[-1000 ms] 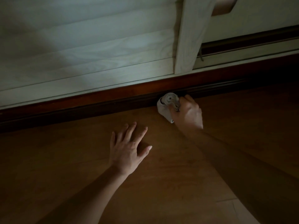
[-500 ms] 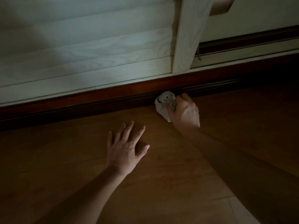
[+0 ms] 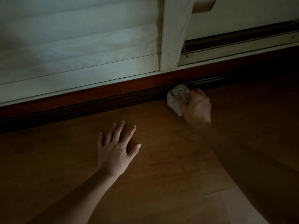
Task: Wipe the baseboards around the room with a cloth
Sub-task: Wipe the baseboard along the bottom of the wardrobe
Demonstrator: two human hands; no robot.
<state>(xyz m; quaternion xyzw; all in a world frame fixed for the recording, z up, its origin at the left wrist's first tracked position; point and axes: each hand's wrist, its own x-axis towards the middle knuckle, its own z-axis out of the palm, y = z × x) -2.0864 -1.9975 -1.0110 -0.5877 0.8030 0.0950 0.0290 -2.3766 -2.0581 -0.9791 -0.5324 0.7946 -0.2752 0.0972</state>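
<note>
A dark reddish-brown baseboard [image 3: 90, 101] runs along the foot of the wall, from lower left to upper right. My right hand [image 3: 198, 109] grips a rolled grey cloth [image 3: 177, 97] and holds it against the baseboard's lower edge, where it meets the floor. My left hand [image 3: 117, 147] lies flat on the wooden floor [image 3: 161, 167] with its fingers spread, a little way in front of the baseboard and to the left of the cloth.
Above the baseboard stands a pale wood-grain panel [image 3: 77, 50] with a vertical frame post [image 3: 173, 34]. A dark track [image 3: 242, 39] runs along the wall to the right of the post. The room is dim.
My right hand has slid the cloth a short way to the right along the baseboard. My left hand stays flat on the floor.
</note>
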